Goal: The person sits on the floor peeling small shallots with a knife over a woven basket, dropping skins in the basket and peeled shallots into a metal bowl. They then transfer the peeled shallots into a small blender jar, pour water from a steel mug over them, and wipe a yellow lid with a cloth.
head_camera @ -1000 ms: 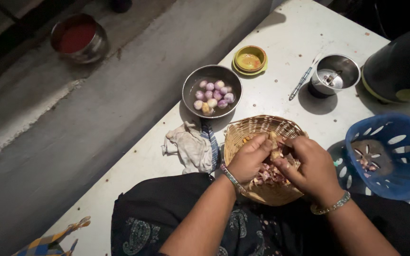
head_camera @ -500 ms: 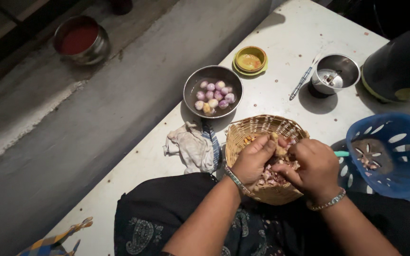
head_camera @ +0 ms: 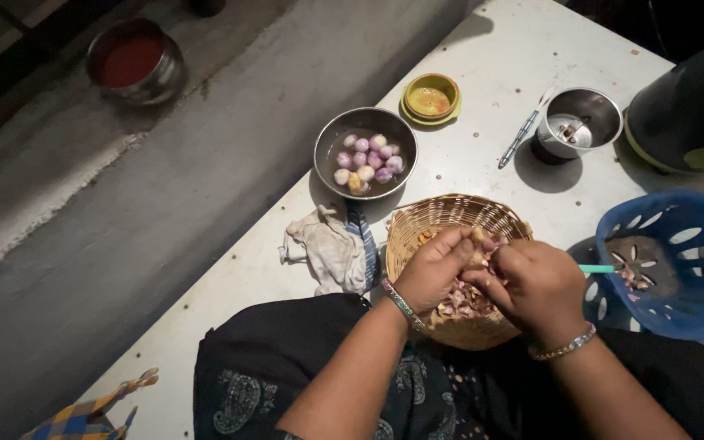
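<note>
Both my hands work together over a woven basket full of pinkish shallot skins, which rests at the table's near edge against my lap. My left hand pinches a small pale shallot at its fingertips. My right hand is closed around a small knife with a turquoise handle that pokes out to the right, its blade hidden at the shallot. A steel bowl beyond the basket holds several peeled purple shallots in water.
A crumpled cloth lies left of the basket. A blue perforated basket stands at the right, a steel cup and pen behind, a small yellow bowl, a dark jug, a red-filled pot far left.
My hands have stayed over the basket, shifting slightly closer together while they turn the shallot. Nothing else has moved.
</note>
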